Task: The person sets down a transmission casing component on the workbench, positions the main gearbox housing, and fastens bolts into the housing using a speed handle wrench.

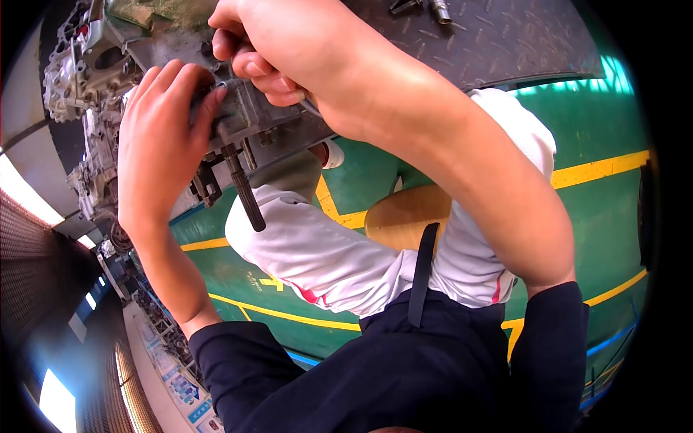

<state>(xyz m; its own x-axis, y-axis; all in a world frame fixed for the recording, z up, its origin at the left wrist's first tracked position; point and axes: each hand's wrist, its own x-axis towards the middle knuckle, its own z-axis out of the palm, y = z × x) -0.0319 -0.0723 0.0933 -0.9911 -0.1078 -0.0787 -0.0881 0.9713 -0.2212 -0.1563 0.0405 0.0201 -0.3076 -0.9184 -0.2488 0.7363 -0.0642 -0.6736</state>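
Observation:
My left hand (pixel 162 130) curls over the edge of a grey metal housing (pixel 249 108), its thumb and fingertips closing around a small part that is mostly hidden. My right hand (pixel 263 61) is beside it, fingers curled closed over the housing; what it grips is hidden, though a thin metal edge shows below the fingers. From the housing's underside a dark splined shaft (pixel 245 191) points down toward my knee. A metal bracket (pixel 206 180) sits left of the shaft.
Metal castings (pixel 76 79) stand at the left. A socket-like tool (pixel 439 11) lies on the dark tread-plate bench top (pixel 512 43). My legs straddle a round wooden stool (pixel 404 216) on the green floor (pixel 606 195) with yellow lines.

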